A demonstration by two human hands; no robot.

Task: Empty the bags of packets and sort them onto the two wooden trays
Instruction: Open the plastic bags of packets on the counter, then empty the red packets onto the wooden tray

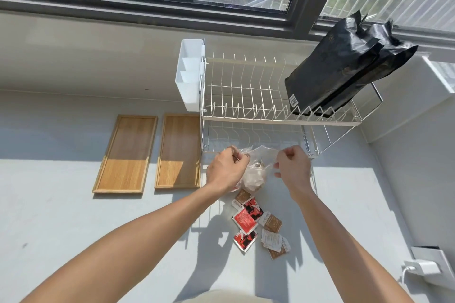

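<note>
Both our hands, left point(225, 168) and right point(293, 167), pinch a clear bag point(254, 170) above the counter point(73, 216). Some packets point(256, 222) lie spilled below; both wooden trays point(125, 154) empty. Sorting unstarted, we judge.

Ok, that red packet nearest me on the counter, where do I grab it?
Probably the red packet's near corner, from above on the left: it lies flat, apart from the brown packets crowding its right side.
</note>
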